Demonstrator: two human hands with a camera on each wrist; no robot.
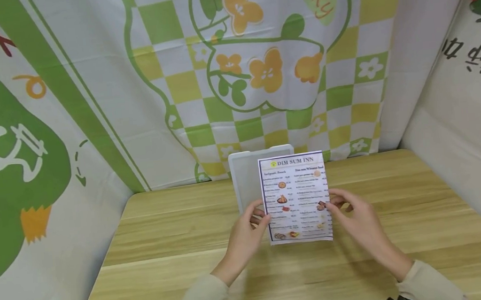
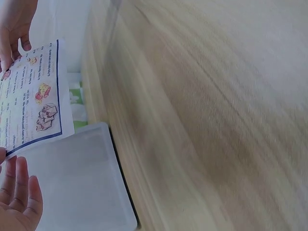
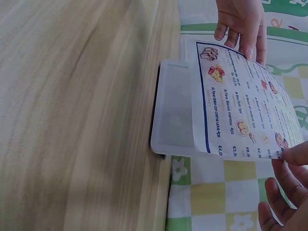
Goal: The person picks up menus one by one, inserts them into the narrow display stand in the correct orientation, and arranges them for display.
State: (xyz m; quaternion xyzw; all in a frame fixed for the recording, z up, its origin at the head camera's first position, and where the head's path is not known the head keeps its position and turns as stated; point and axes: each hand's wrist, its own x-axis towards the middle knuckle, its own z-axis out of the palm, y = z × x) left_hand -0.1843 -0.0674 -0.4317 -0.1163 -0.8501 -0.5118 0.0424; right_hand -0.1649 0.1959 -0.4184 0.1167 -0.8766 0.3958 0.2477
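At nine o'clock on the menu (image 1: 297,202), the left hand (image 1: 246,233) pinches its edge. A pale board (image 1: 247,180) stands partly hidden behind it, toward ten o'clock. The right hand (image 1: 358,218) pinches the three o'clock edge, holding the menu above the tabletop (image 1: 158,232). The step seems to be positioning the thin sheet; the next move likely calls for even, gentle guidance from both edges.
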